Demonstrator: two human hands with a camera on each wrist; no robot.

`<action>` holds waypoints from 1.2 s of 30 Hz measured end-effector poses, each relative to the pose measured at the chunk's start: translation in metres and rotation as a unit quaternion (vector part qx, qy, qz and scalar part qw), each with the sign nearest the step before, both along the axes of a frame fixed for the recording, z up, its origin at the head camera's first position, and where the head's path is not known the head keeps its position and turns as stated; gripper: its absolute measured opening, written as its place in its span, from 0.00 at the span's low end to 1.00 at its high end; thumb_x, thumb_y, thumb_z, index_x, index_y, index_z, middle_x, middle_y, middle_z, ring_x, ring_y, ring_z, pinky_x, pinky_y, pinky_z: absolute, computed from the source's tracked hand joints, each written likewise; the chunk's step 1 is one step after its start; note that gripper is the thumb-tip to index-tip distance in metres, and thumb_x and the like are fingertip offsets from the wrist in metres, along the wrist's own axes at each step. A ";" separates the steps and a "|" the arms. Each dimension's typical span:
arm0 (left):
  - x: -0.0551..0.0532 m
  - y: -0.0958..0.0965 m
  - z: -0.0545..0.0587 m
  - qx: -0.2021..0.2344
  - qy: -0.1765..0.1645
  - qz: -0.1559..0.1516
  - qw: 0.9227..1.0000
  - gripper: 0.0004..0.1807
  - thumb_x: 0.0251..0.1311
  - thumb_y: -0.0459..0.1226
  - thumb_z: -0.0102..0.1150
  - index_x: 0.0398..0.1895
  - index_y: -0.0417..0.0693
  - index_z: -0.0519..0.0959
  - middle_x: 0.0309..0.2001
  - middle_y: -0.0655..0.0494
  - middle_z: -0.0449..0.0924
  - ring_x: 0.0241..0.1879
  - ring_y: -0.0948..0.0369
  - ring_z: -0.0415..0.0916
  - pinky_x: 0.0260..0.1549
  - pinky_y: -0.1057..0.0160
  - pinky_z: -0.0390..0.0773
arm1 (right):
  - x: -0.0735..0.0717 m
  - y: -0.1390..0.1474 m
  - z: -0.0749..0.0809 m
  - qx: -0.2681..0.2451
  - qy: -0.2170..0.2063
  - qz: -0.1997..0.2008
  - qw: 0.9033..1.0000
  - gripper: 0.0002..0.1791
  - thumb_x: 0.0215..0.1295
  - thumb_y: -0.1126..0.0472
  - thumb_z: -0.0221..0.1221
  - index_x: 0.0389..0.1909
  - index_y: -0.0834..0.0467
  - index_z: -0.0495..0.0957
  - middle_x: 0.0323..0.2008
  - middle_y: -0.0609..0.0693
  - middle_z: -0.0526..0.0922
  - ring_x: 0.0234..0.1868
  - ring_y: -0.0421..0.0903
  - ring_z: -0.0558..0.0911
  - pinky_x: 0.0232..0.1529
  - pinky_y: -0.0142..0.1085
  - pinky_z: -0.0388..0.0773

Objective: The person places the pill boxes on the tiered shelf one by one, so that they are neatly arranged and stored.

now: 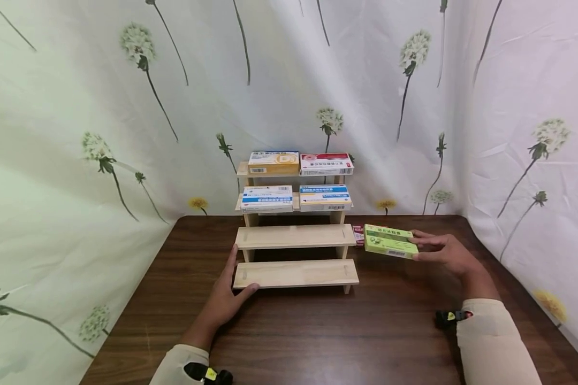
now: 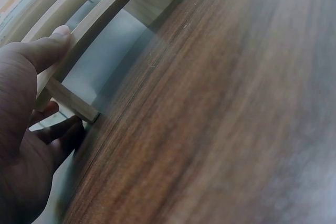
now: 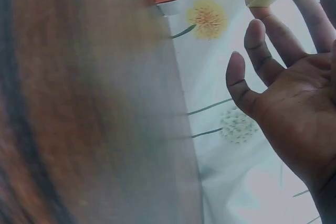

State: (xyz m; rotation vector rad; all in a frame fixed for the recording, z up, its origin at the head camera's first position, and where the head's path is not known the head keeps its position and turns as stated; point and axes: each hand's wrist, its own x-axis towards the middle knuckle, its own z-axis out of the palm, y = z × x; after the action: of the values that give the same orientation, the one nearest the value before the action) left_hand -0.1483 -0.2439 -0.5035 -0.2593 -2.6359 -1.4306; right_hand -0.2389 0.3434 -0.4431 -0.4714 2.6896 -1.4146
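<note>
My right hand [image 1: 448, 255] pinches a light green medicine box [image 1: 389, 241] by its right end, held to the right of a pale wooden stepped stand [image 1: 296, 274]. In the right wrist view thumb and fingers meet at the box's end, while the other fingers stay off it. My left hand [image 1: 223, 299] holds the left end of the stand's lowest step, thumb on its front edge, fingers along the side. Four-tier stand: several medicine boxes, including a yellow-and-white one [image 1: 273, 162] and a red-and-white one [image 1: 326, 164] on top, lie on the upper two steps.
A dark red box [image 1: 358, 235] lies on the brown wooden table [image 1: 298, 331] beside the stand, partly hidden by the green box. Blue-and-white boxes, one left [image 1: 267, 198] and one right [image 1: 325, 197], fill the second step. A flower-print curtain [image 1: 279, 80] closes off the back and sides.
</note>
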 end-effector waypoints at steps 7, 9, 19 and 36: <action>-0.001 -0.001 0.002 0.010 0.009 -0.007 1.000 0.63 0.72 0.47 0.73 0.92 0.69 0.33 0.86 0.34 0.56 0.83 0.35 0.59 0.78 0.28 0.60 | 0.003 -0.002 0.019 0.005 0.076 0.002 0.997 0.30 0.65 0.62 0.78 0.67 0.64 0.84 0.76 0.70 0.72 0.56 0.19 0.79 0.52 0.20 0.77; -0.001 0.000 0.002 0.009 0.010 -0.007 1.000 0.63 0.72 0.47 0.73 0.92 0.69 0.33 0.86 0.34 0.56 0.83 0.35 0.59 0.78 0.28 0.60 | 0.004 -0.003 0.025 0.009 0.081 0.001 0.997 0.30 0.64 0.62 0.78 0.66 0.63 0.84 0.75 0.69 0.73 0.57 0.18 0.78 0.52 0.20 0.77; -0.002 0.000 -0.001 0.005 0.008 -0.007 1.000 0.63 0.72 0.48 0.73 0.91 0.72 0.32 0.86 0.34 0.57 0.83 0.36 0.60 0.78 0.29 0.60 | 0.006 -0.013 0.045 0.006 0.092 0.042 0.995 0.26 0.64 0.65 0.77 0.63 0.63 0.87 0.75 0.71 0.74 0.59 0.19 0.79 0.49 0.25 0.80; -0.002 -0.001 -0.003 0.002 0.000 -0.003 1.000 0.63 0.71 0.49 0.74 0.91 0.72 0.33 0.85 0.35 0.59 0.84 0.37 0.59 0.79 0.29 0.58 | 0.006 -0.076 0.048 -0.054 0.104 0.119 0.986 0.25 0.61 0.70 0.77 0.61 0.66 0.87 0.76 0.73 0.71 0.53 0.26 0.82 0.41 0.29 0.80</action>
State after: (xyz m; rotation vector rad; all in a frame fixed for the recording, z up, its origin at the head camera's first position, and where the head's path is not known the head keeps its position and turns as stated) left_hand -0.1501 -0.2452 -0.5062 -0.2667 -2.6354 -1.4375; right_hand -0.2330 0.2678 -0.3954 -0.9651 2.6017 -1.5225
